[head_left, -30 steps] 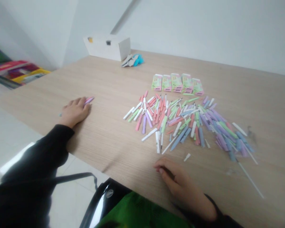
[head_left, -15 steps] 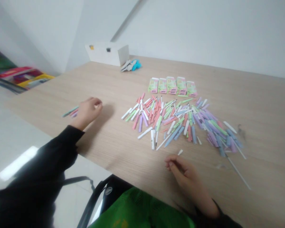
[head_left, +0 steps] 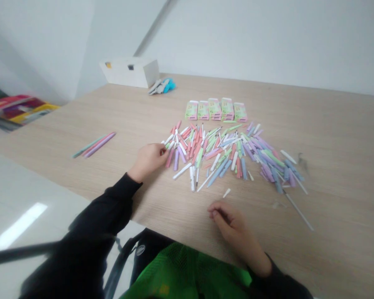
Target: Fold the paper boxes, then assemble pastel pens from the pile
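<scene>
Showing: a person's two bare hands at a light wood-grain table [head_left: 330,124], seen from above.

Left hand [head_left: 148,161]: fingers curled, tips touching the near left edge of the pile; whether they grip a piece, I cannot tell.

Right hand [head_left: 229,220]: fingers curled closed, thumb against them, resting just above the table near the pile's front; nothing shows between them, though the fingers could hide something small.

Pile of pen parts [head_left: 212,153]: one loose, overlapping spread at the table's centre, pink, purple, green, blue and white; too many and too tangled to count.

Pens set apart: three long pens [head_left: 95,145], pink, purple and teal, side by side, well left of the pile.

Boxes: five green-and-pink cartons [head_left: 216,110] in a row just behind the pile.

Stray pieces: one short white piece [head_left: 226,192] near the right hand; one long thin white rod [head_left: 299,211] at the pile's right.

Far edge: one white box [head_left: 129,72]; beside it, a blue-and-grey bundle [head_left: 162,86], too blurred to name.

Cut off: both black sleeves [head_left: 93,216]; a green garment [head_left: 187,270] at the bottom edge.
</scene>
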{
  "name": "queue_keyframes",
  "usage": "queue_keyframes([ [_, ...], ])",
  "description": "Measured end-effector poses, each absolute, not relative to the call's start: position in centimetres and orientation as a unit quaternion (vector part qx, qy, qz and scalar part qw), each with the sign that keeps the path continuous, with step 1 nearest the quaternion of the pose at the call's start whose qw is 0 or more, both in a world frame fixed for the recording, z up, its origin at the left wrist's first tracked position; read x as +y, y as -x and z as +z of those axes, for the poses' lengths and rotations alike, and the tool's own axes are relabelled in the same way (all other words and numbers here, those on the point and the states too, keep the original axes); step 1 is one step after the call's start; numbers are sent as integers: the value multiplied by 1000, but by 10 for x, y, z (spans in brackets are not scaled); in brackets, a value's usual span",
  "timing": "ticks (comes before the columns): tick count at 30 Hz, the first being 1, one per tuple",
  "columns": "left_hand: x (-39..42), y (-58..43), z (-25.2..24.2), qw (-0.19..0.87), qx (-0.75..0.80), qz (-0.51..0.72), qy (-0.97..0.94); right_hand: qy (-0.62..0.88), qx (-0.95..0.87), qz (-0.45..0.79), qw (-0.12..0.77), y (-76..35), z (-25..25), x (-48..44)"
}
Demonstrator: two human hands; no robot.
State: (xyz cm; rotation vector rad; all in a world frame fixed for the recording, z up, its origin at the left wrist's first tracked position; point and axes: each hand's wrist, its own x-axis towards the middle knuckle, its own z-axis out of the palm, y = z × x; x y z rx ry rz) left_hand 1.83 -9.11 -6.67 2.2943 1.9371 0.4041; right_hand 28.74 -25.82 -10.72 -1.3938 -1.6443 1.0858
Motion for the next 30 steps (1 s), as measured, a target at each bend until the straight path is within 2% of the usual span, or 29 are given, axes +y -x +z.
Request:
queue_keyframes([
  [11, -97, -28, -86, 41, 668, 82, -739, 535, -643, 416, 357, -285, -108, -259],
  [16, -103, -25, -71, 43, 668, 123, -732, 539, -629, 432, 356, -297, -100, -261],
  [20, -117, -33, -52, 154, 564, 223, -780, 543, -649, 375, 378, -320, -79, -255],
  [25, -137, -70, -37, 340, 367, 245, -831, 531, -657, 297, 446, -329, -36, -222],
  [30, -144, -104, -43, 417, 314, 280, -805, 461, -723, 241, 454, -313, -22, -195],
])
